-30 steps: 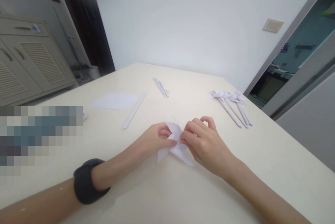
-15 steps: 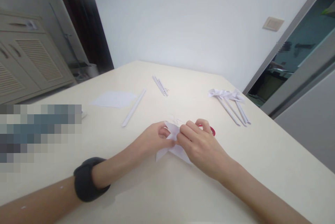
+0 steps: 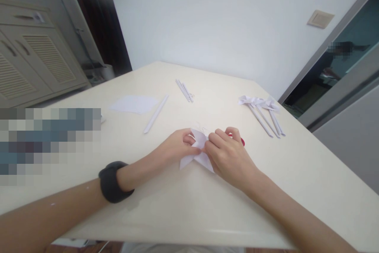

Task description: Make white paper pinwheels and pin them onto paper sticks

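Between my two hands is a white paper pinwheel head (image 3: 201,158), its cut and folded blades pointing several ways. My left hand (image 3: 181,145) pinches it from the left, thumb near its centre. On the other side my right hand (image 3: 229,152) grips it close to the middle, fingers curled; what its fingertips press on is hidden. Red scissor-like handles (image 3: 242,141) show partly behind my right hand. Thin pale wire or thread bits (image 3: 203,128) lie just beyond the paper.
A rolled paper stick (image 3: 156,115) and flat white paper sheets (image 3: 133,104) lie to the left. Several thinner paper rolls (image 3: 183,90) are farther back. Finished paper pinwheels on sticks (image 3: 260,105) rest at the right. A wall borders the table's (image 3: 166,205) far edge.
The view has shifted, so the table's near edge now shows at the bottom. Both hands keep nearly the same hold on the paper pinwheel head.
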